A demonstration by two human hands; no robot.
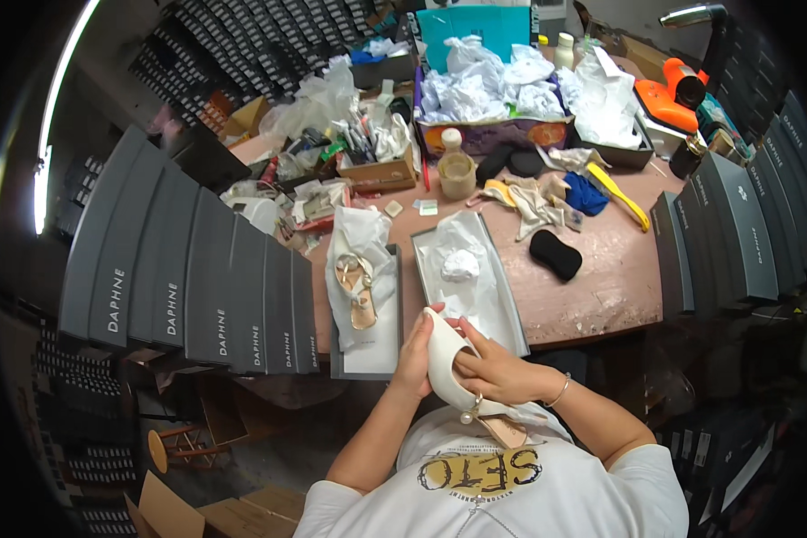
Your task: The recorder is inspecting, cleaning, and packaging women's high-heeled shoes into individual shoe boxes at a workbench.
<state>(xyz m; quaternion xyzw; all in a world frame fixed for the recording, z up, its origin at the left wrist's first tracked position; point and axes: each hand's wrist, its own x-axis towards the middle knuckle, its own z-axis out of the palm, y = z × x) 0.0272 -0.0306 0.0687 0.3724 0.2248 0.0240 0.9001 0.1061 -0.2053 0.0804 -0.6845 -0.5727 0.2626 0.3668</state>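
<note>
Close to my chest, a white closed-toe shoe [446, 363] is held toe away from me, its tan insole and a pearl ornament showing near the heel. My left hand [414, 356] wraps round its left side. From the right, my right hand [508, 372] grips it, some fingers reaching into the opening, where their tips are hidden. Just beyond lies an open grey shoebox [508, 314] lined with white tissue paper [462, 266]. To its left, a strappy sandal [357, 291] rests on tissue in another grey box part [394, 314].
Stacked grey shoeboxes [179, 269] flank the left side, more boxes [735, 224] the right. On the table [592, 305] are a black pad [556, 255], cloths [533, 202], a yellow-handled tool [620, 197], a jar [457, 175] and a carton of crumpled paper [493, 134].
</note>
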